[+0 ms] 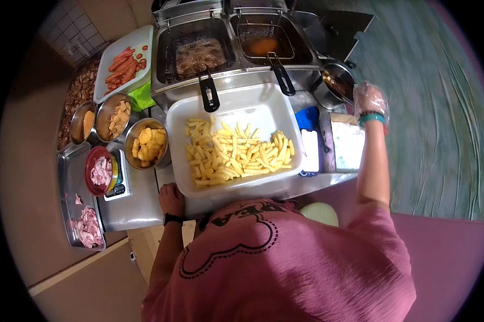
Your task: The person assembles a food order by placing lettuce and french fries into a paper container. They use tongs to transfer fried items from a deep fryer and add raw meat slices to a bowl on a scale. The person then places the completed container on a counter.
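Observation:
My left hand rests at the front edge of the steel counter, its fingers curled in and nothing seen in them. To its right stands a white tub with crinkle-cut fries. My right hand, in a clear plastic glove, reaches out at the far right. Its fingers look closed; what they hold is hidden by the glove's glare. Just left of that hand is a steel pot with dark contents. Two fryer baskets with black handles sit in the fryer behind the tub, the left handle overhanging the tub's rim.
Bubbling oil fills the left fryer well. A white tray of sausages, steel bowls of nuggets, a red bowl on a scale and a tray of raw meat crowd the left. A phone lies right of the tub.

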`<state>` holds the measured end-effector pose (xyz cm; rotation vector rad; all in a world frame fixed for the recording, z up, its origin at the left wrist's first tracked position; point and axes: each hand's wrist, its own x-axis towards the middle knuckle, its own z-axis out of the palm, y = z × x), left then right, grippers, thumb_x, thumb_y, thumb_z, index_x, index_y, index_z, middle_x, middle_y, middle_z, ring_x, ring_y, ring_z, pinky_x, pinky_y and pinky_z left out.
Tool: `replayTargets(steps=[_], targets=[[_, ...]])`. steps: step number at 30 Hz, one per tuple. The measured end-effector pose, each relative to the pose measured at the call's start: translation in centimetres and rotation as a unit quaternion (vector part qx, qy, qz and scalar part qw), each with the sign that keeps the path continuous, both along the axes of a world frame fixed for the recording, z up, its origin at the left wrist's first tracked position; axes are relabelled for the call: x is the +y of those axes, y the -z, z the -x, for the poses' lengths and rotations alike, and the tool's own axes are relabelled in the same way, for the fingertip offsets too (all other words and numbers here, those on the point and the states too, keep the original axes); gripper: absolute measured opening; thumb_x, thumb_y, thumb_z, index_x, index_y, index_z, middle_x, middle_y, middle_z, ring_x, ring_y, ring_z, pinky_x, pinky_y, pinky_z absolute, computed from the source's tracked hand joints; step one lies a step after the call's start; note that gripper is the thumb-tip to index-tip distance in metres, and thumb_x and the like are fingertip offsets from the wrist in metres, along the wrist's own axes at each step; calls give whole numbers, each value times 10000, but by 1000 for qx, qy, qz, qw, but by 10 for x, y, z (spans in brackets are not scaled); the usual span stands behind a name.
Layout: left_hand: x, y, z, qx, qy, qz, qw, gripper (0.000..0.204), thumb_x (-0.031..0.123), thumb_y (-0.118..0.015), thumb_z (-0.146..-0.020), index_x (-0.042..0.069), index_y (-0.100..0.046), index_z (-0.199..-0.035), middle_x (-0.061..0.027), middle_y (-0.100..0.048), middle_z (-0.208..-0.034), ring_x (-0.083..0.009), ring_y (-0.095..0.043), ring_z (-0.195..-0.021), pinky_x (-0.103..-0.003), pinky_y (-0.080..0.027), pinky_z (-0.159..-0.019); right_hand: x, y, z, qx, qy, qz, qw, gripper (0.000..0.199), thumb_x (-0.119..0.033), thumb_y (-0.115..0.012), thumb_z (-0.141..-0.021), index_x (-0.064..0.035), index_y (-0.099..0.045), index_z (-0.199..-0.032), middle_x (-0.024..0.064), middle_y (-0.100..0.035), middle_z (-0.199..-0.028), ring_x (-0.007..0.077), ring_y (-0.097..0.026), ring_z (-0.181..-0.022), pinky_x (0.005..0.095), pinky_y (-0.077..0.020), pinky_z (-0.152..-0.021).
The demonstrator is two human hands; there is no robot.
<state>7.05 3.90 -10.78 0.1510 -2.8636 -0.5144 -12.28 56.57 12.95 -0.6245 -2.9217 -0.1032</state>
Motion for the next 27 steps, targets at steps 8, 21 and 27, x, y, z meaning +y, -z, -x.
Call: replayTargets(steps=[8,21,27], targets=[[0,1,2,31,15,2,999,52,85,-532,-758,59,-508,-797,-113,-507,-786,-309,-502,-782,-420,-400,-671,-85,78,32,3,-54,782,621,471,-346,-537,-852,35,-469,-1118,202,-583,-954,282,-604,-809,364,-514,-717],[-3,6,1,31,4,0,999,73,119,-544,-756,60,-518,-791,-105,-520,-804,-303,-505,-785,-417,-402,-667,-130,103,88,-109,4,934,341,250,-212,-347,-940,-13,-497,-961,-22,-437,-610,52,-346,-445,169,-292,-381],[0,2,0,30,6,0,1000,78,114,-540,-756,56,-513,-799,-111,-518,-802,-304,-502,-787,-416,-399,-666,-123,79,55,-58,-104,881,457,228,-214,-353,-931,-76,-507,-1029,-17,-427,-598,87,-368,-435,233,-314,-390]])
